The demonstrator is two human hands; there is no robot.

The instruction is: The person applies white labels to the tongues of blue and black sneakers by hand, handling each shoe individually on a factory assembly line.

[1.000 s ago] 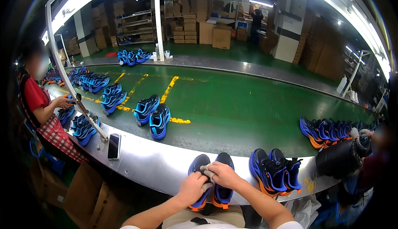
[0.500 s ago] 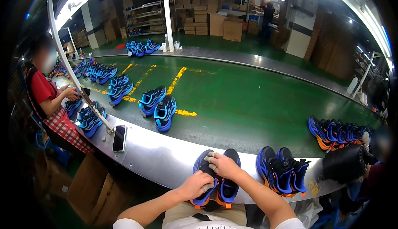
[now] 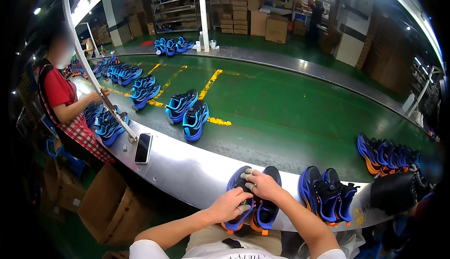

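A pair of blue sneakers (image 3: 253,202) with orange soles sits on the metal edge of the bench (image 3: 187,165), right in front of the person. The left hand (image 3: 229,205) rests on the left shoe, its grip closed over the upper. The right hand (image 3: 262,185) pinches a small pale piece at the shoe's collar. Just beside them, on the right, stands another blue pair (image 3: 328,194). A phone (image 3: 142,148) lies well apart on the left.

A green conveyor belt (image 3: 281,113) carries several blue shoe pairs (image 3: 187,113). A dark phone (image 3: 142,148) lies on the metal surface (image 3: 187,170). A co-worker in a red top (image 3: 58,90) stands left. Cardboard boxes (image 3: 262,22) are stacked beyond the belt.
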